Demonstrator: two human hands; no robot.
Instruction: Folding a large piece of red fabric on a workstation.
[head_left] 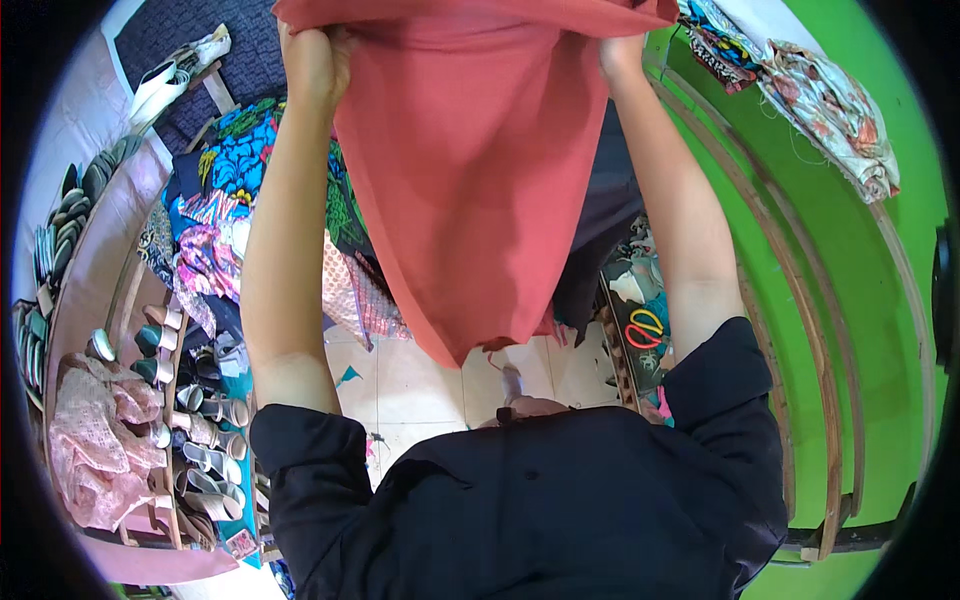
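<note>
- Near left, a wooden rack (pixel 172 420) holds rows of sandals (pixel 205 455), with a pink lace cloth (pixel 95 440) beside it.
- Right, scissors (pixel 645 328) lie on a cluttered tabletop (pixel 625 375).
- Farther left, patterned fabrics (pixel 225 190) are piled.
- Far, the left hand (pixel 315 65) and right hand (pixel 622 55) each clench the top edge of a red cloth (pixel 470 170) hanging between them.

Cloth (pixel 470 180), centre: plain salmon red. Fabric pile (pixel 225 190), left: blue, green and pink prints. Lace fabric (pixel 95 440), near left: pale pink. Scissors (pixel 645 328), right: red and yellow handles. Wall (pixel 860 300), right: bright green. Hanging fabric (pixel 835 110), far right: floral, cream and red. Garment (pixel 540 500), near: black.
</note>
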